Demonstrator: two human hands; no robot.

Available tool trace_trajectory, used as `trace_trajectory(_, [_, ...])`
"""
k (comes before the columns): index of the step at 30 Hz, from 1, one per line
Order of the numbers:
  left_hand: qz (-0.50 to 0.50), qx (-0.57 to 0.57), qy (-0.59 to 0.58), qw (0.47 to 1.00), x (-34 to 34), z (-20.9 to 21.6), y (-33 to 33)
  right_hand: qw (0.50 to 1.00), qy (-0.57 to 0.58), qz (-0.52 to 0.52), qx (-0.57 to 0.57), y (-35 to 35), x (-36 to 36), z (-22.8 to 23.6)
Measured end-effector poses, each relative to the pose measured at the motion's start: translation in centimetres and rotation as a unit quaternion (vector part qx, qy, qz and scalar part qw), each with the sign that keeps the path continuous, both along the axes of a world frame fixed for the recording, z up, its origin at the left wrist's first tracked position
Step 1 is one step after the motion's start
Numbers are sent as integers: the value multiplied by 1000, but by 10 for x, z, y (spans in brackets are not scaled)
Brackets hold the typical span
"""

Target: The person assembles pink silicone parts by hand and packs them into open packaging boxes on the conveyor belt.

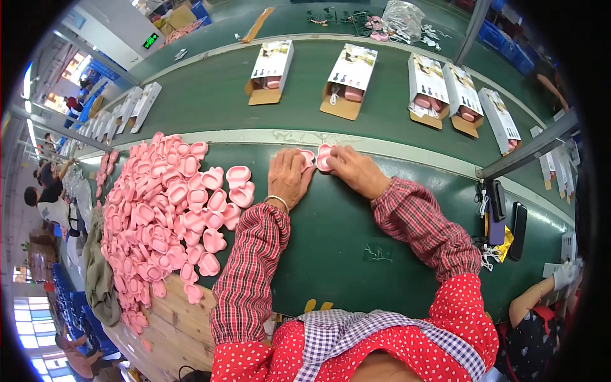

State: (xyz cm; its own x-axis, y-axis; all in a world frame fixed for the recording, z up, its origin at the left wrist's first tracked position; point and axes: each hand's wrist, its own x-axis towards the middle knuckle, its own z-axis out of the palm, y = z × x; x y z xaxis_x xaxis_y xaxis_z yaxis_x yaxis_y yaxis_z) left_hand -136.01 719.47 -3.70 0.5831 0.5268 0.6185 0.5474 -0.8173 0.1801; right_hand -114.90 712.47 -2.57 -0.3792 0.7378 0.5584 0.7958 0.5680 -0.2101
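Observation:
My left hand (287,176) rests on the green table near its far edge, fingers on a small pink plastic shell piece (308,157). My right hand (355,169) sits right beside it, fingers closed on a second pink shell piece (324,156). The two pieces touch between my hands. A large heap of the same pink pieces (162,216) lies to my left. Both sleeves are red plaid.
Beyond a pale rail (382,145) runs a green belt with several open white boxes (270,71) holding pink items. Phones and cables (503,219) lie at the right. Another person's arm (534,298) is at the lower right. A wooden board (172,321) lies under the heap.

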Motion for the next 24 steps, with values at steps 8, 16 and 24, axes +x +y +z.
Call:
trace_trajectory(8, [-93,-14,-46,994,-25,-1,7,942,3,-257,-217,70,45,24])
trace_trajectory(16, [-75,-76,-33,994,-15,1,-7,939,-32,-337,-54,87,133,8])
trace_trajectory(24, [-86,-88,-76,989,-15,4,-12,999,11,9,-37,28,-33,-7])
